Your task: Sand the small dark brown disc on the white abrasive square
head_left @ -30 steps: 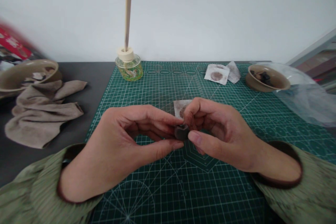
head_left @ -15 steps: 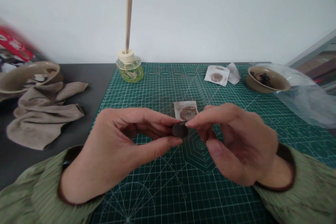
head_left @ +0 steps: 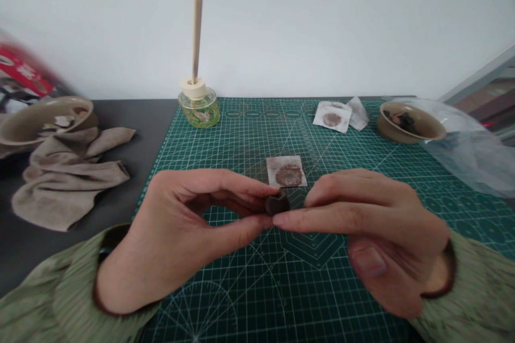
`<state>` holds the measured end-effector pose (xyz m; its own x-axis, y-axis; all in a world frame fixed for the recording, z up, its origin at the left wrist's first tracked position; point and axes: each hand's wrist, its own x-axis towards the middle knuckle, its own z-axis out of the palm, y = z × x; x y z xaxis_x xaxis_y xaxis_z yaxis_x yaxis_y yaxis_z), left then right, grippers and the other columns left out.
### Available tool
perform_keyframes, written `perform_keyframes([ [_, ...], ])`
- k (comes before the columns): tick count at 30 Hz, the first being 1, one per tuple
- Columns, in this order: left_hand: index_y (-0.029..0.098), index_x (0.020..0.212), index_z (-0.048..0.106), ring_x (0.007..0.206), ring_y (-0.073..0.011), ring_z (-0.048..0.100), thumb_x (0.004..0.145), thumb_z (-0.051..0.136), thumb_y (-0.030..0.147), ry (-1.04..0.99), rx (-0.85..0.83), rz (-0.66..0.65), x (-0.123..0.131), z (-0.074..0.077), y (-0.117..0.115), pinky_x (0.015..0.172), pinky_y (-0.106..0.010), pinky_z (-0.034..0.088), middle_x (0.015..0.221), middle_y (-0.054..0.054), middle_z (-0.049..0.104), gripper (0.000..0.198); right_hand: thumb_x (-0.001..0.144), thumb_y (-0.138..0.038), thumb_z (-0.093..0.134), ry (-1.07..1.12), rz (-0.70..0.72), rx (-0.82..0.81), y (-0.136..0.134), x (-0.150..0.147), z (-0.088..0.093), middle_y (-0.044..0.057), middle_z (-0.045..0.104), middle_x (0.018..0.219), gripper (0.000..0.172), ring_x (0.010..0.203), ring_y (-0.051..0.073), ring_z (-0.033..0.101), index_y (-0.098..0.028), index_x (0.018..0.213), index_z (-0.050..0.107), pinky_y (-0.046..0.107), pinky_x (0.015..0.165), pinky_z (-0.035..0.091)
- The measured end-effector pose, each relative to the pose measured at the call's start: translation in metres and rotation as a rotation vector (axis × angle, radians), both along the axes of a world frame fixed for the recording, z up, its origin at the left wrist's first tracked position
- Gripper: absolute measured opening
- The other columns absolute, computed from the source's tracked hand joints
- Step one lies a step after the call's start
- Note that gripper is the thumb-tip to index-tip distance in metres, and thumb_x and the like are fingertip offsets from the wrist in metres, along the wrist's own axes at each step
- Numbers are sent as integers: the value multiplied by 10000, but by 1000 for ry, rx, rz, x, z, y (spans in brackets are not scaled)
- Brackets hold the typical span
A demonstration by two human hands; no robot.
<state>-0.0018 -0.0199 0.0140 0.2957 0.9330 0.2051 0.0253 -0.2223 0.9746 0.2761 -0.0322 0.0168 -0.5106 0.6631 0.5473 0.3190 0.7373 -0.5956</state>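
Observation:
My left hand pinches a small dark brown rounded piece between thumb and fingertips, above the cutting mat. The piece has a notch or dip along its upper edge; its material I cannot make out. My right hand has its index finger stretched out, the tip against the lower right of the brown piece beside my left thumb. The right thumb hangs apart below and that hand grips nothing. Just behind the hands lies a square white pad with a brown round stain.
On the green cutting mat stand a reed diffuser, more stained pads and a bowl with dark bits, beside clear plastic. At left are another bowl and a crumpled grey-brown cloth.
My right index fingertip has moved from the top of the brown piece down to its lower edge, and the hand has turned. The piece's top now shows a dip. The left hand keeps its pinch.

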Motion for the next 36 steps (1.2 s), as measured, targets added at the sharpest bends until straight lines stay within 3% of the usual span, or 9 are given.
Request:
perform_keyframes([
  [6, 383, 1150, 1040, 876, -181, 980, 903, 1090, 73, -56, 9, -24, 1, -2, -1, 879, -176, 802, 1033, 54, 997, 399, 1143, -253, 862, 249, -5, -18, 7, -11, -6, 65, 893, 913, 147, 681, 221, 771, -288, 1264, 937, 364, 553, 584],
  [11, 367, 1116, 1040, 858, -182, 979, 896, 1064, 31, -41, 29, -33, -1, 0, -1, 858, -175, 802, 1016, 56, 993, 403, 948, -54, 900, 240, 68, 82, 24, -19, -15, 41, 919, 1042, 408, 691, 157, 749, -253, 1299, 846, 261, 542, 609],
  [19, 351, 1066, 1023, 844, -171, 974, 891, 1046, 42, -50, 19, -40, 0, 4, 2, 840, -167, 800, 981, 74, 984, 356, 1066, -111, 959, 190, 82, 65, 26, -16, -14, 61, 951, 1149, 263, 760, 144, 827, -252, 1272, 878, 219, 595, 675],
  [24, 310, 1193, 992, 892, -212, 981, 948, 1088, 167, -6, 21, -94, -5, -8, 12, 870, -251, 835, 1029, 29, 990, 300, 1011, -95, 1005, 254, 27, 14, 28, -19, -20, 93, 952, 1259, 294, 840, 164, 895, -245, 1232, 881, 243, 680, 761],
  [26, 290, 1303, 954, 1017, -246, 992, 1036, 1062, 313, 104, 121, -87, -8, -17, 17, 939, -323, 853, 1272, -32, 998, 288, 1013, -100, 1004, 380, 1, -57, 33, -18, -23, 101, 977, 1278, 288, 1061, 234, 977, -251, 1208, 854, 298, 843, 831],
  [28, 275, 1485, 889, 1250, -301, 971, 1100, 1007, 379, 334, 350, -30, -11, -27, 22, 1119, -429, 838, 1458, -87, 959, 416, 993, -103, 1039, 464, -12, -116, 41, -13, -22, 108, 995, 1267, 314, 1165, 271, 1002, -239, 1184, 830, 360, 991, 854],
  [30, 260, 1534, 848, 1443, -361, 907, 1139, 940, 358, 469, 530, 7, -13, -32, 25, 1282, -566, 777, 1572, -130, 910, 418, 978, -115, 1071, 456, -11, -154, 51, -5, -16, 96, 1006, 1190, 330, 1034, 238, 1012, -222, 1174, 828, 322, 952, 849],
  [32, 257, 1598, 816, 1510, -395, 873, 1137, 921, 325, 495, 599, 18, -13, -31, 28, 1314, -638, 753, 1629, -151, 880, 477, 988, -133, 1074, 442, 6, -181, 61, 5, -7, 91, 1006, 1154, 342, 1013, 234, 1015, -215, 1208, 825, 309, 939, 843],
  [36, 268, 1672, 757, 1530, -364, 856, 1164, 872, 208, 481, 726, 74, -5, -19, 30, 1311, -589, 753, 1638, -149, 862, 525, 1025, -213, 1077, 397, 59, -158, 71, 12, 0, 93, 995, 1152, 313, 1025, 235, 1005, -211, 1231, 841, 329, 951, 839],
])
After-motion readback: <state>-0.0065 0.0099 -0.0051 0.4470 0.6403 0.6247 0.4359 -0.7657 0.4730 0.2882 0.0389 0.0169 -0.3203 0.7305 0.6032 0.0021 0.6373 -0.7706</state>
